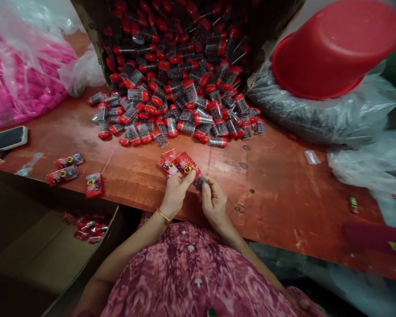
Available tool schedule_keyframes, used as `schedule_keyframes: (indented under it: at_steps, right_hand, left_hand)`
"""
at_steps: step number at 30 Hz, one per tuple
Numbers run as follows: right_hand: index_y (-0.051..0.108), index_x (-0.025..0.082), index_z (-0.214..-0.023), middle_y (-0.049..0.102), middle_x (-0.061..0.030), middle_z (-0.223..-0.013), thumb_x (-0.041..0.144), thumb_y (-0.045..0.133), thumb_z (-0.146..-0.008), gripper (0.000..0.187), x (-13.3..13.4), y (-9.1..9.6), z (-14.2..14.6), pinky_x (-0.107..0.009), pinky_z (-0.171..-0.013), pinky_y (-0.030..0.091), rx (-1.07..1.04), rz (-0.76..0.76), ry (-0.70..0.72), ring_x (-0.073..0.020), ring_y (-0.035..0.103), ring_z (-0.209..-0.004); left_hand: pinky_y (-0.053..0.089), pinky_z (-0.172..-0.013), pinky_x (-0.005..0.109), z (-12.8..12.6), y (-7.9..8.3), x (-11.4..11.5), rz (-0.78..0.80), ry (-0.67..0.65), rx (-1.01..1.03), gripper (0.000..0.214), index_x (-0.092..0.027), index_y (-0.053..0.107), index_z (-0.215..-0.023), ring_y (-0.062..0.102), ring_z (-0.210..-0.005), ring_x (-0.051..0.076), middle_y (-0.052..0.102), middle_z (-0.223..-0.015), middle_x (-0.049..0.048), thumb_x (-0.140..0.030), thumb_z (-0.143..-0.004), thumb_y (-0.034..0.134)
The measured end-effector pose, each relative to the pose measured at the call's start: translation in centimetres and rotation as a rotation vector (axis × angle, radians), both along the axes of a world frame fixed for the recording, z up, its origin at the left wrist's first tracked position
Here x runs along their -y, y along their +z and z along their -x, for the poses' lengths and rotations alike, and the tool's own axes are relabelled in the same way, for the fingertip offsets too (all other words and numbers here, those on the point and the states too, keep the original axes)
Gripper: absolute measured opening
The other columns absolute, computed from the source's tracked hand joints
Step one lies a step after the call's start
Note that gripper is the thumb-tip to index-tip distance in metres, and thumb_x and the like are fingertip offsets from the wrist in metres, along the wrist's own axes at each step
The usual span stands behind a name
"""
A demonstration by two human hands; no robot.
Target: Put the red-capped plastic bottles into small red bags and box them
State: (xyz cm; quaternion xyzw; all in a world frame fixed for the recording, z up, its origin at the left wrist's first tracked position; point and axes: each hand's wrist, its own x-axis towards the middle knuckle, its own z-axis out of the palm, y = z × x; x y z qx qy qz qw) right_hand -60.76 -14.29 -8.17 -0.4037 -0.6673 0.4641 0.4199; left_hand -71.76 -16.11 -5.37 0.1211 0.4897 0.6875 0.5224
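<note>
My left hand [177, 192], with a gold bangle at the wrist, pinches a red printed packet [185, 163] between thumb and fingers. Beneath and left of it, more red printed packets [168, 160] show at the same fingers; whether they are held or lie on the table, I cannot tell. My right hand [214, 199] is closed on a small clear container with dark contents [200, 182], which meets the held packet's lower right end. Fingers hide part of this container. Beyond both hands lies a heap of clear, red-capped containers with dark contents [185, 97].
The heap spills from a cardboard box [95, 39]. Filled red packets [93, 185] and a phone [6, 140] lie at left, above an open carton [29, 246] holding several packets. Pink pieces in a bag [23, 83] stand back left; a red tub [320, 57] tops a bag at right.
</note>
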Motion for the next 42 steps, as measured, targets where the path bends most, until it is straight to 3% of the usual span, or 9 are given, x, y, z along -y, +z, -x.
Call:
schedule_keyframes:
  at_steps: [6,9,13,18,22,29,36,39,42]
  right_hand:
    - [0.056,0.019,-0.092,0.05,0.0051,-0.056,0.048,0.043,-0.088,0.031,-1.2,1.1,-0.2,-0.022,-0.04,0.039,-0.092,0.294,0.173,-0.0086,0.043,-0.04]
    - [0.055,0.019,-0.093,0.043,0.0087,-0.048,0.052,0.047,-0.084,0.034,-1.4,1.5,0.0,-0.021,-0.036,0.036,-0.151,0.369,0.161,-0.0072,0.037,-0.033]
    - [0.055,0.019,-0.093,0.047,0.007,-0.049,0.049,0.048,-0.085,0.031,-0.6,1.4,0.5,-0.021,-0.038,0.037,-0.192,0.319,0.006,-0.0083,0.043,-0.038]
    - [0.054,0.02,-0.092,0.053,0.0034,-0.063,0.045,0.045,-0.088,0.027,-0.4,1.0,0.7,-0.021,-0.044,0.041,-0.153,0.236,-0.023,-0.0085,0.046,-0.047]
    - [0.052,0.02,-0.09,0.055,0.0019,-0.071,0.046,0.048,-0.087,0.027,-1.1,1.1,0.7,-0.02,-0.046,0.041,-0.072,0.237,0.061,-0.0083,0.048,-0.052]
    - [0.048,0.021,-0.099,0.055,0.0062,-0.061,0.05,0.056,-0.081,0.035,-1.6,1.4,0.4,-0.022,-0.052,0.046,-0.225,0.413,0.313,-0.0085,0.052,-0.047]
    - [0.049,0.021,-0.081,0.055,0.004,-0.061,0.054,0.054,-0.079,0.034,-3.1,0.4,2.2,-0.022,-0.046,0.041,-0.033,0.268,0.262,-0.0101,0.05,-0.047]
    - [0.057,0.019,-0.089,0.06,-0.0031,-0.074,0.05,0.045,-0.086,0.033,-6.3,0.3,2.9,-0.028,-0.06,0.045,0.311,-0.008,0.14,-0.0157,0.056,-0.065]
    - [0.056,0.015,-0.113,0.058,-0.0142,-0.096,0.041,0.042,-0.089,0.038,-10.7,0.5,2.7,-0.037,-0.071,0.043,0.686,-0.198,-0.111,-0.0248,0.056,-0.084]
  left_hand:
    - [0.047,-0.066,0.024,1.4,0.7,-0.3,0.027,-0.117,-0.123,0.029,-0.014,0.066,-0.066,0.057,-0.064,0.011,0.066,-0.067,0.0002,-0.031,-0.05,0.081]
    - [0.046,-0.058,0.024,1.1,0.8,-0.3,0.044,-0.189,-0.192,0.028,-0.014,0.064,-0.062,0.055,-0.057,0.012,0.064,-0.061,0.0,-0.035,-0.052,0.079]
    - [0.04,-0.048,0.022,-0.5,0.4,0.2,0.024,-0.099,-0.169,0.036,-0.015,0.064,-0.063,0.048,-0.049,0.009,0.06,-0.056,-0.0009,-0.049,-0.06,0.073]
    - [0.039,-0.047,0.022,-1.8,0.0,0.6,0.014,-0.06,-0.147,0.039,-0.016,0.064,-0.066,0.047,-0.046,0.009,0.057,-0.053,-0.0023,-0.054,-0.063,0.07]
    - [0.041,-0.051,0.022,-1.6,0.0,0.3,0.036,-0.021,-0.099,0.041,-0.015,0.063,-0.067,0.049,-0.048,0.009,0.058,-0.054,-0.0021,-0.052,-0.056,0.075]
    - [0.045,-0.067,0.023,0.4,0.0,-0.1,0.037,0.12,-0.055,0.039,-0.012,0.063,-0.073,0.057,-0.064,0.01,0.065,-0.069,0.0011,-0.043,-0.056,0.078]
    - [0.045,-0.062,0.023,0.7,-0.2,0.1,0.059,0.087,0.049,0.037,-0.012,0.062,-0.072,0.058,-0.059,0.01,0.065,-0.064,0.0005,-0.042,-0.057,0.079]
    - [0.048,-0.075,0.026,3.4,0.1,0.8,0.076,0.239,0.12,0.031,-0.015,0.062,-0.078,0.066,-0.074,0.014,0.07,-0.077,0.0041,-0.042,-0.067,0.072]
    - [0.048,-0.083,0.025,7.8,0.0,2.1,0.097,0.537,0.176,0.03,-0.019,0.062,-0.079,0.066,-0.089,0.012,0.07,-0.092,0.0046,-0.046,-0.084,0.052]
